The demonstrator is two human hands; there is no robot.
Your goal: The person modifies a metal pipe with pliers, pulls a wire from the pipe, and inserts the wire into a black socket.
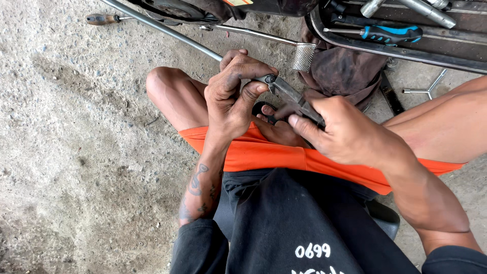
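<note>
I am squatting on the concrete floor (76, 152) with a dark metal lever (286, 94) held across my knees, and this looks like the fitting or freeing step at its pivot end. My left hand (231, 94) is closed around that end, thumb and forefinger pinching right beside the small round bolt (270, 78) there. My right hand (350, 132) is clenched over the other end of the lever, fingers wrapped over the top so the part underneath is hidden; I cannot tell whether a tool sits in that grip. The lever lies between my hands, tilted up toward the left one, above my orange shorts (264, 152). Just past it stand a knurled footpeg (303, 57) on its rod and a dirty rag (345, 71); a blue-handled screwdriver (390, 34) lies in the tray (456, 53) well apart, and a wooden-handled one (101, 19) lies on the floor to the far left. I judge the next move calls for a steady right hand and fine fingertip turning at the bolt.
</note>
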